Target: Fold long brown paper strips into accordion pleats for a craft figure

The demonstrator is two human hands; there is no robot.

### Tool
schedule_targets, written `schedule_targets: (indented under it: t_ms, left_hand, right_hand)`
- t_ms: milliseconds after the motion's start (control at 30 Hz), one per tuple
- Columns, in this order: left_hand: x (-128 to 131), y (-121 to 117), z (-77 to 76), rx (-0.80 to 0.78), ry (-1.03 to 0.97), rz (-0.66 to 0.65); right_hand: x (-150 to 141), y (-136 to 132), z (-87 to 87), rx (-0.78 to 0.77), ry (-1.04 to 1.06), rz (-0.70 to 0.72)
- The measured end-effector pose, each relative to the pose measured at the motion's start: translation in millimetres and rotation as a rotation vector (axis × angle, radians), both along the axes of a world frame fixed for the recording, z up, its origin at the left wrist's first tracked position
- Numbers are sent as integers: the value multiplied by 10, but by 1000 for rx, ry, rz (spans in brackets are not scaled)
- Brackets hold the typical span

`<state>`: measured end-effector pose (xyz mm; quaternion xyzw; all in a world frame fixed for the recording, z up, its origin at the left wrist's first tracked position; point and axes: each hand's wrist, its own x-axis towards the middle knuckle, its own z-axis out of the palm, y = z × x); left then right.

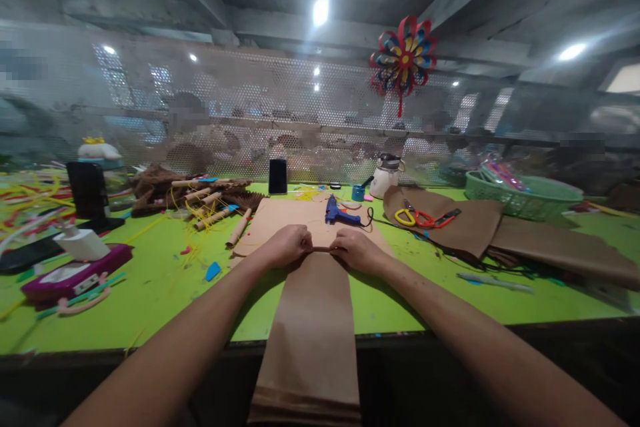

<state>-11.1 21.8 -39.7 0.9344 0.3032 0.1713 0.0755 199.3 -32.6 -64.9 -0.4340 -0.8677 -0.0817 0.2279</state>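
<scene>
A long strip of brown kraft paper (pixel 317 313) runs from the table over its front edge, its lower end in several layers. Its far end is rolled or folded into a narrow edge. My left hand (pixel 291 245) pinches the left end of that edge, and my right hand (pixel 354 250) pinches the right end. Under both hands lies a flat tan sheet (pixel 270 217). Just beyond them a blue hot glue gun (pixel 341 212) rests on the sheet, with its black cord leading right.
Scissors with yellow and red handles (pixel 420 217) lie on folded brown paper (pixel 450 233) at right, before a green basket (pixel 525 197). At left are rolled paper tubes (pixel 207 207), a purple power strip (pixel 77 273) and a phone stand (pixel 90 193). A white jug (pixel 385 177) stands behind.
</scene>
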Motion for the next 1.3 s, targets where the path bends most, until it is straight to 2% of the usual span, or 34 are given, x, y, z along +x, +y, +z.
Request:
schedule_targets:
  t_ms: [167,367,733,867,1133,1300]
  left_hand:
    - [-29,-46,63,-27,33,29]
    - [-25,-108,126,-37,43,-18]
    - [-54,-122,151,153,146,-95]
    - [-81,-135,158,214,189,-72]
    - [-86,-154,54,408,289,-62]
    - [-123,-147,-4,425,274,-147]
  right_hand:
    - [-7,-26,5,-9,-21,3]
    - [-40,-44,-4,39,-123,-2]
    - [-30,-120,56,83,-238,64]
    - [-51,-217,127,79,-297,84]
    - [-147,-263,255,88,-548,105]
    - [-152,-237,289,100,-645,130]
